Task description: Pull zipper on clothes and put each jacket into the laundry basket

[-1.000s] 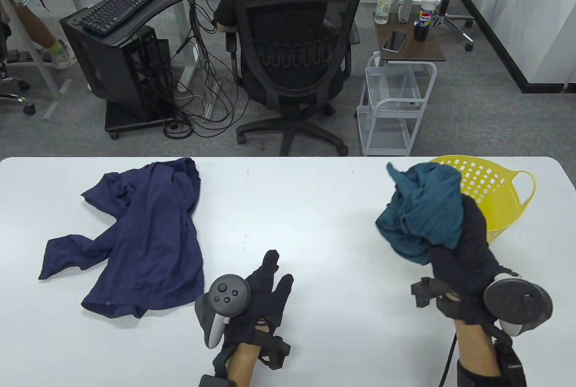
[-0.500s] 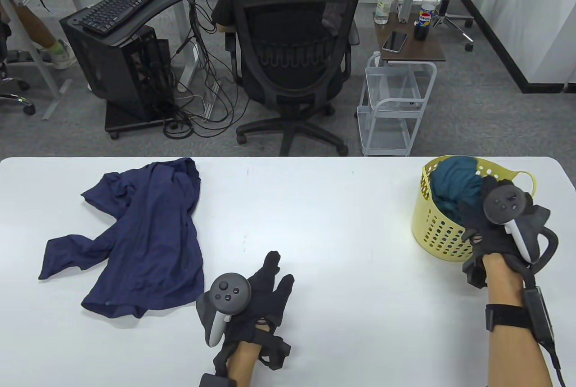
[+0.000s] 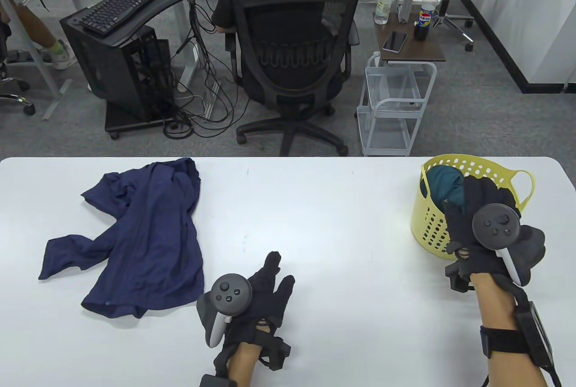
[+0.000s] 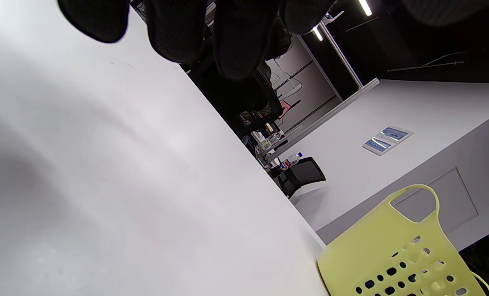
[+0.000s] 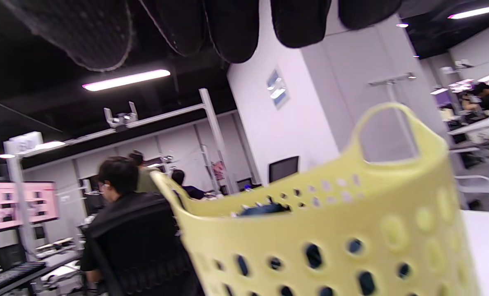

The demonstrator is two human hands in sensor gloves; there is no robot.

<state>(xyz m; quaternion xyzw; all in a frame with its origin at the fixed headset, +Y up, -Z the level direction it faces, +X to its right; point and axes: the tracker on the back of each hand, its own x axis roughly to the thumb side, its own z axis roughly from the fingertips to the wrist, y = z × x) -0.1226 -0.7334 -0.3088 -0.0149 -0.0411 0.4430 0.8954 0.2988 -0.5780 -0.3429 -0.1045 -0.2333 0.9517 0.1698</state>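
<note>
Teal jacket (image 3: 443, 182) sits bunched inside yellow basket (image 3: 432, 225) at table's right end. Right hand (image 3: 483, 218) hovers over basket's near rim, fingers straight, holding nothing. Navy jacket (image 3: 144, 236) lies spread on table (image 3: 324, 225), left side. Left hand (image 3: 258, 294) rests flat beside it, fingers extended, empty.

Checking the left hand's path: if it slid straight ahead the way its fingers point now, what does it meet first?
Probably nothing: the left hand lies flat on the white table, fingers aimed up and slightly right; the crumpled navy blue jacket stays off to its left.
</note>
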